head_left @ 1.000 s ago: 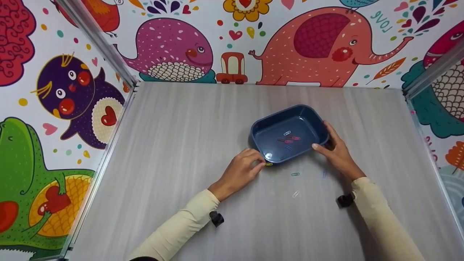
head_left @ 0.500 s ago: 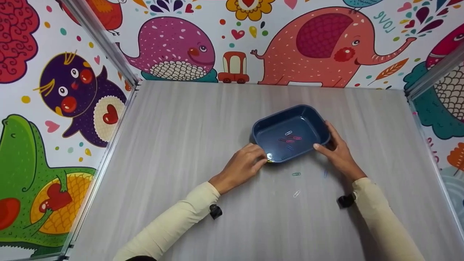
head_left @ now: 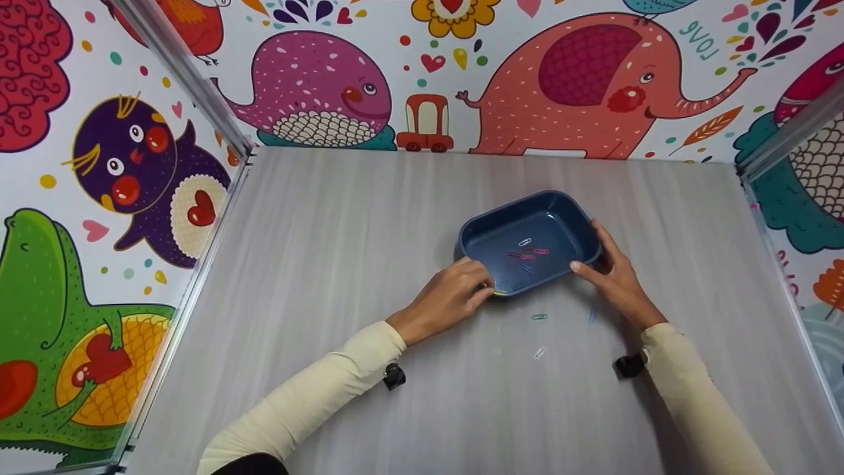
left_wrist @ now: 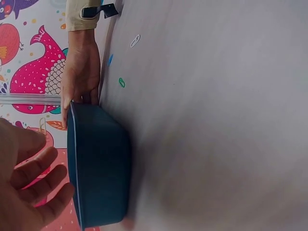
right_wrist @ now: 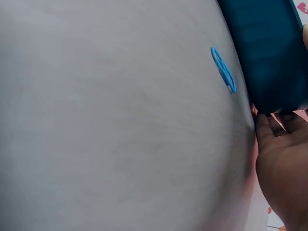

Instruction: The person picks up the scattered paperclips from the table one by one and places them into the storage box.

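In the head view my left hand (head_left: 445, 298) pinches a yellow paper clip (head_left: 500, 293) by the near left corner of a dark blue tray (head_left: 504, 216). From the left wrist, that paper clip (left_wrist: 43, 126) stands upright between thumb and forefinger at the rim, the other fingers loosely spread. My right hand (head_left: 617, 280) grips the tray's right end, its thumb at the near rim and its fingers round the far side. Several paper clips lie inside the tray: a white one (head_left: 525, 243), a pink one (head_left: 541, 251), a blue one (head_left: 527, 269) and other reddish ones.
On the wood-grain table (head_left: 330, 264), a green paper clip (head_left: 539, 316), a blue paper clip (head_left: 592, 316) and a white paper clip (head_left: 540, 353) lie in front of the tray. Walls with cartoon animals (head_left: 567, 92) close off the back and both sides.
My left hand has moved slightly right and up with the yellow paper clip, from just outside the tray's corner to its rim. The right hand keeps its grip on the tray.
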### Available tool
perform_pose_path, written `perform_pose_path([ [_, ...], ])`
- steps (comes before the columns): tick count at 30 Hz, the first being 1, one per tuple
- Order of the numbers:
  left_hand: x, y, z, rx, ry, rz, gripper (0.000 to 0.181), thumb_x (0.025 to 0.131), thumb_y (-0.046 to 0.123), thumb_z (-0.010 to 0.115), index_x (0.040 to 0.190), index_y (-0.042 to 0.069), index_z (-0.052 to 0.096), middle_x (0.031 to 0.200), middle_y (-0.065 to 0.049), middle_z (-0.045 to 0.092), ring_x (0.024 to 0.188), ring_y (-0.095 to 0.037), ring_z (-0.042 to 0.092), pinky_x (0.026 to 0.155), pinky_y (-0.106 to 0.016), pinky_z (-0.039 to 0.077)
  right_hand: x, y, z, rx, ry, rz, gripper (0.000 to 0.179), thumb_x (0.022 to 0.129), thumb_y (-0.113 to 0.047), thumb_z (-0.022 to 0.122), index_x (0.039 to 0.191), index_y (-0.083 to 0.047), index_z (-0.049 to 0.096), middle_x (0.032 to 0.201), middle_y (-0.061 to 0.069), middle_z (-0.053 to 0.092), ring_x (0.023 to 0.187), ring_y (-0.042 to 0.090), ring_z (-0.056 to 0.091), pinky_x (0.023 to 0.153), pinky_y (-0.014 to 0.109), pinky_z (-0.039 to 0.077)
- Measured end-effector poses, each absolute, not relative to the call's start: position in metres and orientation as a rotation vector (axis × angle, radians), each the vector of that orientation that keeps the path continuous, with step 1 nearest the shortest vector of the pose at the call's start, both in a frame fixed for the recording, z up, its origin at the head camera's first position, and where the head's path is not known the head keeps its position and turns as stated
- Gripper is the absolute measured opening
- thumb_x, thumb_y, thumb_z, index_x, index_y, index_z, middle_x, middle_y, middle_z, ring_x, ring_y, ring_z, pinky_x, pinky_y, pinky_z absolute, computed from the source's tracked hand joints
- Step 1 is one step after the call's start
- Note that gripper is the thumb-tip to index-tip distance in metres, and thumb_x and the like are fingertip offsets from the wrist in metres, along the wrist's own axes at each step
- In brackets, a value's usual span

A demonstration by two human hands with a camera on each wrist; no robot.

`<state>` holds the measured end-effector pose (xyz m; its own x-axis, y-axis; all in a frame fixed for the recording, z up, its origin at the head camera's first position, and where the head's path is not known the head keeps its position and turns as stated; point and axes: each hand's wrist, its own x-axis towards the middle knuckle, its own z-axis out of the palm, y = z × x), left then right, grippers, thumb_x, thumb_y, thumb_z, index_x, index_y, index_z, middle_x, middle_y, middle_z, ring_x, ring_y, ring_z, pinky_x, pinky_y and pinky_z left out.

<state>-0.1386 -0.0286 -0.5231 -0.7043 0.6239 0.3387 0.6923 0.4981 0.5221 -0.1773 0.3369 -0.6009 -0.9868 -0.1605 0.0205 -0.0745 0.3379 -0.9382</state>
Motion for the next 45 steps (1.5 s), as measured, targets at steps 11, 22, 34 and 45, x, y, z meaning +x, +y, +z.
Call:
perform_pose_path([
  [11, -0.148, -0.024, -0.521, -1.192, -2.633, -0.934, 0.010, 0.108, 0.010, 0.070, 0.103, 0.005, 0.078, 0.103, -0.008, 0.076, 0.100, -0.024, 0.067, 0.092, -0.035, 0.058, -0.178, 0.336, -0.603, -0.212, 2.471, -1.800, 0.094, 0.105, -0.015, 0.077, 0.178, -0.021, 0.018, 0.184, 0.009, 0.016, 0.167, 0.038, 0.020, 0.114, 0.006, 0.030],
  [22, -0.159, -0.021, -0.520, -1.191, -2.683, -0.897, 0.012, 0.109, 0.013, 0.071, 0.106, 0.004, 0.078, 0.105, -0.008, 0.076, 0.102, -0.023, 0.070, 0.105, -0.037, 0.056, -0.179, 0.337, -0.603, -0.210, 2.496, -1.779, 0.094, 0.105, -0.016, 0.078, 0.178, -0.020, 0.018, 0.184, 0.010, 0.017, 0.167, 0.038, 0.021, 0.113, 0.006, 0.030],
  [34, -0.176, -0.013, -0.519, -1.207, -2.759, -0.838, 0.016, 0.111, 0.016, 0.068, 0.110, 0.003, 0.079, 0.109, -0.009, 0.077, 0.103, -0.025, 0.068, 0.095, -0.035, 0.058, -0.178, 0.337, -0.603, -0.232, 2.494, -1.792, 0.094, 0.105, -0.013, 0.077, 0.178, -0.020, 0.019, 0.183, 0.010, 0.018, 0.166, 0.039, 0.022, 0.115, 0.007, 0.030],
  [45, -0.192, -0.007, -0.521, -1.236, -2.789, -0.740, 0.016, 0.111, 0.015, 0.068, 0.112, 0.004, 0.078, 0.110, -0.009, 0.077, 0.102, -0.025, 0.067, 0.091, -0.035, 0.057, -0.177, 0.337, -0.602, -0.209, 2.498, -1.756, 0.094, 0.105, -0.017, 0.077, 0.178, -0.024, 0.018, 0.183, 0.009, 0.018, 0.165, 0.039, 0.025, 0.116, 0.012, 0.032],
])
